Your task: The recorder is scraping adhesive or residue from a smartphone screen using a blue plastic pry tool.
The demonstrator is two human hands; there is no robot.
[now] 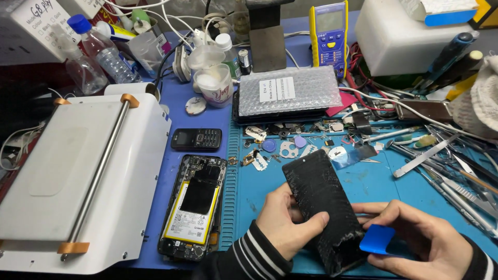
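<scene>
The left hand (282,220) has its grip closed around a black phone screen panel (324,207), above the blue surface (373,181). The right hand (415,233) pinches a blue plastic card (377,239) at the panel's lower edge. The opened phone body (194,207) lies apart, so the panel looks already separated; cleaning seems unfinished.

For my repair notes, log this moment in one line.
left hand: holds black phone panel | right hand: blue pick at panel edge
</scene>
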